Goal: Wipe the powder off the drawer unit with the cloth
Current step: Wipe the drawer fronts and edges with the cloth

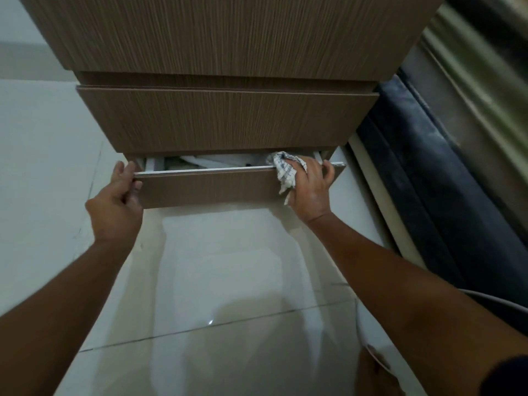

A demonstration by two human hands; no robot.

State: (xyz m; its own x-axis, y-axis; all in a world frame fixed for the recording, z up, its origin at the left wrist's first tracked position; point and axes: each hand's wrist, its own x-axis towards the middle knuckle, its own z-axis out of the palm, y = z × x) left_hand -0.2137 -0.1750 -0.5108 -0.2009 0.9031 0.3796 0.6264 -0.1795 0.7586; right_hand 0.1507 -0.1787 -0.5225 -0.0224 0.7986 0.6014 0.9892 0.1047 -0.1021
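A brown wood-grain drawer unit (pixel 228 38) fills the upper half of the head view. Its bottom drawer (pixel 208 187) is pulled partly out, with pale items dimly visible inside. My left hand (pixel 117 204) grips the left end of that drawer's front panel. My right hand (pixel 311 190) holds a white checked cloth (pixel 285 170) pressed on the top edge of the drawer front near its right end. No powder shows clearly on the wood.
The middle drawer (pixel 225 121) juts out slightly above the bottom one. Glossy white floor tiles (pixel 228 281) lie below. A dark padded bed edge (pixel 428 181) with greenish bedding (pixel 480 81) runs along the right. A white wall (pixel 25 32) stands at the left.
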